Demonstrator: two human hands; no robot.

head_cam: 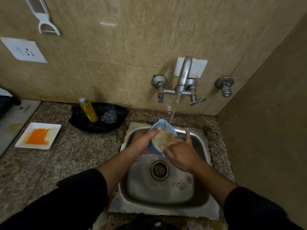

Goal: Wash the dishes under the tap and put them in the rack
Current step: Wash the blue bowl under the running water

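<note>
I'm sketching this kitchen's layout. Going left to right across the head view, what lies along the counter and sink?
In order: white plate → soap bottle → steel scourer → blue bowl, held over the sink → lone wall valve. The tap overlaps the bowl, so it is left out.

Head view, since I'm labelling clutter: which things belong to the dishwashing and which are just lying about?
In the job: light blue plastic bowl, held by left hand and touched by right hand; running chrome tap; steel sink; stained white square plate, waiting.
Lying about: yellow soap bottle, steel-wool scrubber, black tray, white wall peeler.
</note>
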